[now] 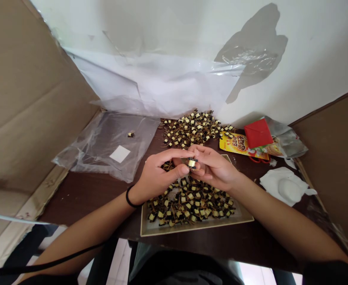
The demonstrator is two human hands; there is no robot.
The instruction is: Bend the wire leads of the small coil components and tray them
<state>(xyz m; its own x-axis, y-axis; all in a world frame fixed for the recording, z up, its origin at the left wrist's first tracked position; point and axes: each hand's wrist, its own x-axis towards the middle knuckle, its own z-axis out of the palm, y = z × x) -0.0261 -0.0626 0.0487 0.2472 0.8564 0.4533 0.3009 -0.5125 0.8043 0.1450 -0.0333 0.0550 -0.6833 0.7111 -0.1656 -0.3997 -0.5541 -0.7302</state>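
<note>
Between the fingertips of both hands is a small wire-wound coil (pixel 192 163), black at its ends with a pale yellow band and thin copper-coloured wires. My left hand (pixel 162 168), with a black band at the wrist, pinches it from the left. From the right, my right hand (pixel 214 166) closes its thumb and fingers on the same coil. Below the hands, a shallow box (pixel 197 228) holds many similar coils (pixel 192 202). Behind them, a heap of more coils (pixel 194 128) lies on the dark table. Some fingertips are hidden behind the coil.
A clear plastic bag (pixel 99 138) lies at the left with a white label (pixel 119 154) and a single coil (pixel 130 134) on it. To the right are a yellow snack packet (pixel 233 143), a red packet (pixel 257 132), scissors (pixel 259 160) and crumpled white tissue (pixel 285 186). Cardboard walls flank the table.
</note>
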